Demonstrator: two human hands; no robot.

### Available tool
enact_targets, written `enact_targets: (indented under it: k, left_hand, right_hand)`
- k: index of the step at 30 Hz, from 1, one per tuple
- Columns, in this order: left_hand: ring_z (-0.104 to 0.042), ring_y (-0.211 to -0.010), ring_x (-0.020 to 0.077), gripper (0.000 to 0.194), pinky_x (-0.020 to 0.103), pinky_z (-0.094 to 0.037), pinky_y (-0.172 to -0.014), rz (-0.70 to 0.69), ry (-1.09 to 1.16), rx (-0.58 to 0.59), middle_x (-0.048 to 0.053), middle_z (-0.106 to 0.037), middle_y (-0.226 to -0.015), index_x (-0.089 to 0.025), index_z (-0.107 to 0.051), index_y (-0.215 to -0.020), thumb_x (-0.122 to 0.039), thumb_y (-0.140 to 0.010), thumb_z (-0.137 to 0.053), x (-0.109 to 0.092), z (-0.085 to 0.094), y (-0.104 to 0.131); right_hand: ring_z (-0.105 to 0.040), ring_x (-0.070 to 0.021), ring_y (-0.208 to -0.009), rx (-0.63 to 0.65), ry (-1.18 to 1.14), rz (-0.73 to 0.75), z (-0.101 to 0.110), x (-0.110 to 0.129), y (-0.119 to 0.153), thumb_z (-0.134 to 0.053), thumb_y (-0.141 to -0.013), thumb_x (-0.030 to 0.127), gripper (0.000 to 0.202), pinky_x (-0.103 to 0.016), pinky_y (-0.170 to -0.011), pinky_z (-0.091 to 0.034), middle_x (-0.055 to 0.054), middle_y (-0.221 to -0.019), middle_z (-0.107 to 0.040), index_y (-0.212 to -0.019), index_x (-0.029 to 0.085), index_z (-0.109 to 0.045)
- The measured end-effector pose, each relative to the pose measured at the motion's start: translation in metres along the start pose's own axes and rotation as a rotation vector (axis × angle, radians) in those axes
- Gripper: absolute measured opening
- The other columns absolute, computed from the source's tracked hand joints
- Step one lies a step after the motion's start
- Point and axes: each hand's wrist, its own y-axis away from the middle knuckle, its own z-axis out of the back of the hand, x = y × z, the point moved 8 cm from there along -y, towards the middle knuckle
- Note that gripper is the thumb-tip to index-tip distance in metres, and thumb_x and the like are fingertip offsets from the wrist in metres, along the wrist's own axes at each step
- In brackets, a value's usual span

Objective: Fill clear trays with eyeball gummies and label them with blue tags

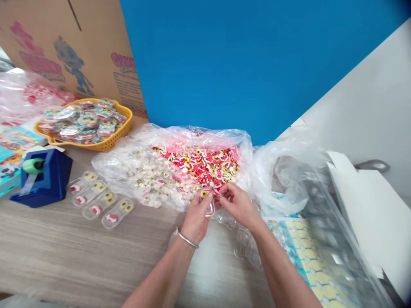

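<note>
My left hand (196,216), with a bangle at its wrist, is closed on a clear plastic case (211,208) that has a yellow eye-shaped piece in it. Close beside it, my right hand (239,205) pinches a small red-and-white piece (217,193) at the case's edge. Just beyond both hands lies an open clear bag (128,160) of loose red, white and yellow eye-like pieces (205,164). To the left, several clear cases (117,212) rest in a slanted row, each with yellow eyes and a red-and-white piece inside.
A blue tape dispenser (48,177) and a yellow basket (109,139) of filled packs stand at the left. Behind are a printed carton (96,51) and a blue panel (244,64). Empty clear cases (242,244), printed sheets (308,252) and a blurred clear tray (340,252) lie at the right.
</note>
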Motion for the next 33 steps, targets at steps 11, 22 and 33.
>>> enact_targets:
  k: [11,22,33]
  left_hand:
    - [-0.063,-0.073,0.0138,0.034,0.03,-0.049,-0.075,-0.024,-0.043,0.002,-0.001,-0.068,-0.081,-0.019,-0.067,-0.093,-0.022,-0.063,-0.082,-0.001,-0.001,0.0]
    - [-0.064,-0.074,0.014,0.033,0.028,-0.05,-0.072,0.017,-0.002,-0.012,0.001,-0.069,-0.085,-0.018,-0.066,-0.095,-0.026,-0.067,-0.082,0.0,0.002,0.0]
    - [-0.069,-0.082,0.0228,0.039,0.035,-0.054,-0.075,0.16,0.085,0.055,0.01,-0.073,-0.09,-0.015,-0.068,-0.094,-0.051,-0.082,-0.063,0.006,-0.008,0.003]
  right_hand:
    - [-0.055,-0.0131,-0.053,-0.078,-0.547,-0.277,-0.013,-0.024,0.02,-0.073,-0.072,0.046,0.029,-0.025,-0.049,-0.044,0.001,-0.062,-0.062,-0.075,0.02,-0.06]
    - [-0.06,-0.0206,-0.097,-0.138,0.13,0.103,0.017,0.013,0.004,-0.056,-0.088,0.027,0.014,-0.034,-0.083,-0.049,-0.006,-0.101,-0.066,-0.095,0.023,-0.067]
    - [-0.063,-0.0183,-0.08,-0.094,-0.237,-0.059,0.004,0.004,0.035,-0.057,-0.087,0.031,0.016,-0.029,-0.071,-0.049,-0.004,-0.09,-0.069,-0.099,0.022,-0.065]
